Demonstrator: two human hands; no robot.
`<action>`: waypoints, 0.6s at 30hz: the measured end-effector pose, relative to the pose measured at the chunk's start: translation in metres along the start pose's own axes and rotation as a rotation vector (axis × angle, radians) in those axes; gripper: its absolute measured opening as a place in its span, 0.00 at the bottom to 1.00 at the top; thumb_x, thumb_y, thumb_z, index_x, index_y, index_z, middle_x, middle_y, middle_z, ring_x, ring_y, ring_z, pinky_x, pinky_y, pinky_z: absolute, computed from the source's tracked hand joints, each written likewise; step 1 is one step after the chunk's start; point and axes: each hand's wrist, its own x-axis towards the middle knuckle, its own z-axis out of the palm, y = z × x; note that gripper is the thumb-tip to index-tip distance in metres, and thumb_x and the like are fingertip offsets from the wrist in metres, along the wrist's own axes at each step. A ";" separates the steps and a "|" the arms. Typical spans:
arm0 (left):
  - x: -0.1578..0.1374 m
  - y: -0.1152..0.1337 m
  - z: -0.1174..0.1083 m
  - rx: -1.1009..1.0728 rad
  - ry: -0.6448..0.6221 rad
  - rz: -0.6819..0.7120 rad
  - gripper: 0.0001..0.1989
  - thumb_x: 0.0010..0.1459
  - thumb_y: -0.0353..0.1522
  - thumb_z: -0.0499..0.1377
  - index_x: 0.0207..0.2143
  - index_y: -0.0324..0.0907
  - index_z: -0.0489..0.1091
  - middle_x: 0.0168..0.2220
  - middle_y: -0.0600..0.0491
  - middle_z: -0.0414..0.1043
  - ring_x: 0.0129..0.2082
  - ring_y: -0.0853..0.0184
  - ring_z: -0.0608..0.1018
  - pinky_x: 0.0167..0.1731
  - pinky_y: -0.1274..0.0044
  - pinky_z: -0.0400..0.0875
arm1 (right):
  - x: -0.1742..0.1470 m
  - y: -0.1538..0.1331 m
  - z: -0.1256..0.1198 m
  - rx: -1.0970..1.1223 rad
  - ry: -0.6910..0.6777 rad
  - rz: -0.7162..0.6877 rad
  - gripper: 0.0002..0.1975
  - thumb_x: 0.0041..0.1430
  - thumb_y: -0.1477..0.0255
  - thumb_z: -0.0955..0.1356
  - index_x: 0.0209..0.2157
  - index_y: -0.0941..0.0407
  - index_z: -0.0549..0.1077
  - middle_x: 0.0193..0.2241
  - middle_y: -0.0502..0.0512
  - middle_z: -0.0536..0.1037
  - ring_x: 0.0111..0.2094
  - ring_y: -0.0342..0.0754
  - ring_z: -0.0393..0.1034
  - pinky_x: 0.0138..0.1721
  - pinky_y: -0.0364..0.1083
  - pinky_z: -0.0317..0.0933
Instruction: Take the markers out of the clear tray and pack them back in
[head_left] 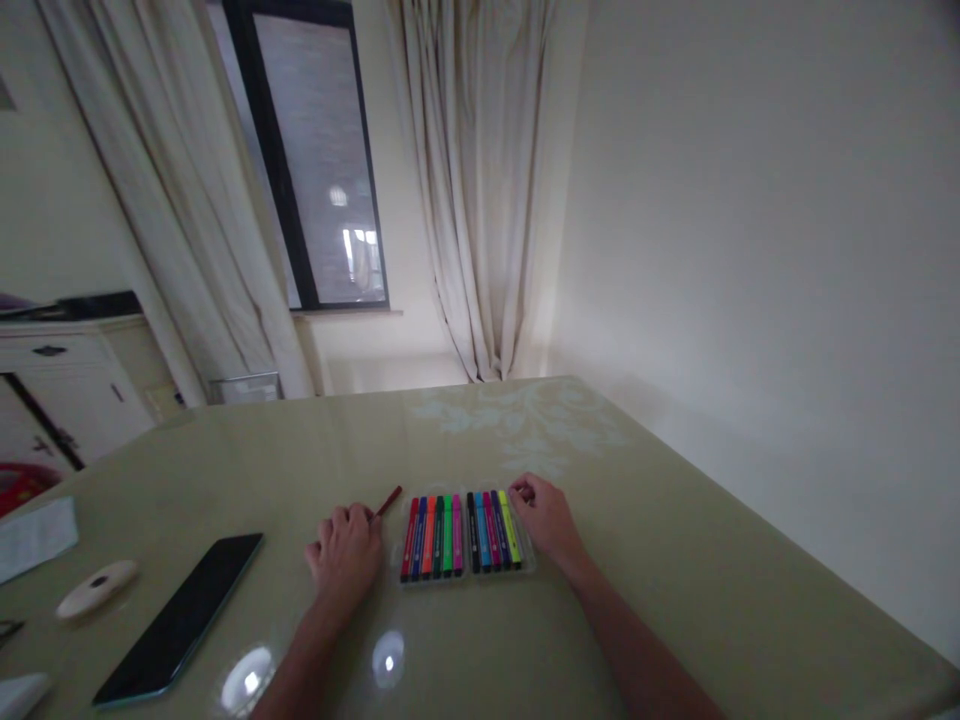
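Note:
A clear plastic marker case (469,578) lies open on the table, with several coloured markers side by side in its two halves. My left hand (346,553) rests on the table to the left of the case, its fingers closed round a dark red marker (389,500) that points up and to the right. At the case's upper right edge is my right hand (546,515), fingers curled in beside the yellow marker (511,530). Whether anything is between those fingertips is hidden.
A black phone (180,620) lies on the glossy green table (480,660) at left. Beyond it are a white oval object (97,590) and a folded pale cloth or paper (37,538). A wall (765,280) runs along the table's right edge; curtains (480,180) hang behind.

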 end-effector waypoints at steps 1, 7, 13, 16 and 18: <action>0.000 0.002 0.001 -0.067 0.009 0.015 0.15 0.68 0.37 0.47 0.41 0.40 0.71 0.45 0.41 0.74 0.49 0.49 0.74 0.47 0.59 0.67 | -0.001 -0.001 0.001 0.007 -0.003 -0.009 0.05 0.60 0.74 0.68 0.32 0.56 0.78 0.27 0.54 0.80 0.29 0.47 0.73 0.32 0.44 0.59; -0.026 0.045 0.003 -0.754 -0.148 0.321 0.15 0.70 0.43 0.47 0.45 0.44 0.67 0.38 0.49 0.77 0.37 0.59 0.80 0.38 0.69 0.73 | -0.013 -0.014 0.017 0.316 -0.198 -0.149 0.10 0.62 0.63 0.70 0.38 0.55 0.80 0.29 0.53 0.80 0.31 0.48 0.73 0.34 0.44 0.62; -0.057 0.073 0.001 -0.954 -0.254 0.465 0.15 0.69 0.41 0.52 0.50 0.45 0.70 0.46 0.46 0.78 0.44 0.59 0.80 0.45 0.68 0.75 | -0.016 -0.025 0.024 0.720 -0.321 -0.105 0.15 0.60 0.57 0.72 0.36 0.55 0.78 0.30 0.51 0.79 0.32 0.46 0.72 0.35 0.44 0.63; -0.059 0.073 -0.002 -0.912 -0.271 0.461 0.18 0.69 0.42 0.51 0.53 0.44 0.72 0.47 0.46 0.79 0.44 0.58 0.80 0.45 0.68 0.74 | -0.013 -0.026 0.020 0.831 -0.266 -0.025 0.17 0.56 0.55 0.74 0.32 0.56 0.76 0.26 0.49 0.76 0.28 0.45 0.70 0.32 0.43 0.61; -0.060 0.073 -0.002 -0.862 -0.286 0.463 0.20 0.70 0.43 0.48 0.53 0.44 0.73 0.44 0.46 0.81 0.39 0.60 0.81 0.42 0.69 0.75 | -0.013 -0.027 0.017 0.869 -0.251 0.012 0.19 0.54 0.54 0.75 0.30 0.56 0.75 0.25 0.49 0.76 0.28 0.45 0.70 0.32 0.44 0.62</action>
